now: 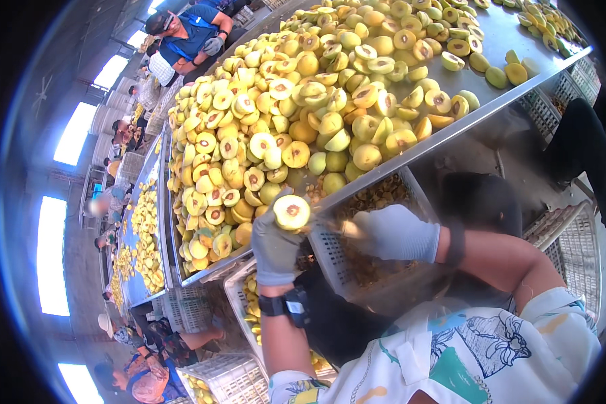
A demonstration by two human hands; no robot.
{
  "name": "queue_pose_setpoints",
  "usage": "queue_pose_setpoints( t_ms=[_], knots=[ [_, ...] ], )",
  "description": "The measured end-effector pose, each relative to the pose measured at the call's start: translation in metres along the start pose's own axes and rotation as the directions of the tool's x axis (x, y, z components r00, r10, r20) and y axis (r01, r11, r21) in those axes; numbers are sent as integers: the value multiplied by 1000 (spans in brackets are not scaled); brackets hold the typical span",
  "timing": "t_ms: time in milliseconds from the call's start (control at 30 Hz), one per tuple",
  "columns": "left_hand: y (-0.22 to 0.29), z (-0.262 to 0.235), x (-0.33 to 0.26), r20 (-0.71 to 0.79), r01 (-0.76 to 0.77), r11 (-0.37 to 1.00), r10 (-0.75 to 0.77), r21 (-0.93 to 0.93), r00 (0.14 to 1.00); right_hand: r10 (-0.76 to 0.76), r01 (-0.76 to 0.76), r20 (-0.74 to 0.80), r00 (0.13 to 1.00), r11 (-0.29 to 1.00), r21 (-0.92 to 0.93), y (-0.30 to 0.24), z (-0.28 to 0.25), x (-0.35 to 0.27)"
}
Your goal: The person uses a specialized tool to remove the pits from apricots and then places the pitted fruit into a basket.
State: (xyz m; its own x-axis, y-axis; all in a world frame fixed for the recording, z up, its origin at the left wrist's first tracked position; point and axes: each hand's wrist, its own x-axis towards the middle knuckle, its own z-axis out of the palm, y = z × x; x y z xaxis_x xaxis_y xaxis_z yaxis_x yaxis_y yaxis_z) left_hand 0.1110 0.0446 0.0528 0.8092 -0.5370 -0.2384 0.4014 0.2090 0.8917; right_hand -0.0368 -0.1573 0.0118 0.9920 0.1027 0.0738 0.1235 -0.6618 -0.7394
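Observation:
My left hand [275, 246], in a grey glove with a black watch on the wrist, holds a halved yellow peach [291, 213] with its pit cavity facing up. My right hand [392, 233], also gloved in grey, grips a small pitting tool [337, 227] whose tip meets the peach half. Both hands hover just below the edge of a metal table [491, 40] heaped with halved yellow peaches [303, 114]. Under my right hand stands a white crate of brown pits [377, 195].
Another white crate with peach halves [249, 303] sits below my left hand, and more crates [225, 377] stand lower left. A person in blue [188, 34] works at the table's far end. Other people line a second fruit table [145, 229] on the left. Empty crates [572, 249] are at right.

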Motion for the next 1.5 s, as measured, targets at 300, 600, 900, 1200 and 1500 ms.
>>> queue_pose_setpoints(
  t_ms=[300, 600, 900, 1200, 1500],
  knots=[
    [-54, 32, -21, -125, -83, 992, 94, 92, 988, 34, -39, -73, 997, 997, -68, -11, 5, 8],
    [-69, 47, -22, -164, -261, 873, 353, 412, 921, 70, -78, -80, 994, 993, -90, -9, 24, 10],
    [-79, 47, -21, -232, -319, 941, 338, 117, 912, 84, -80, -8, 996, 970, 230, -21, 24, 11],
    [-71, 44, -8, -289, -327, 901, 406, 286, 867, 93, -123, 89, 992, 885, 448, -20, 16, 18],
    [-66, 31, -9, -94, -247, 887, 305, 389, 948, 146, -513, 540, 829, 583, 630, -18, -3, 18]
  ],
)
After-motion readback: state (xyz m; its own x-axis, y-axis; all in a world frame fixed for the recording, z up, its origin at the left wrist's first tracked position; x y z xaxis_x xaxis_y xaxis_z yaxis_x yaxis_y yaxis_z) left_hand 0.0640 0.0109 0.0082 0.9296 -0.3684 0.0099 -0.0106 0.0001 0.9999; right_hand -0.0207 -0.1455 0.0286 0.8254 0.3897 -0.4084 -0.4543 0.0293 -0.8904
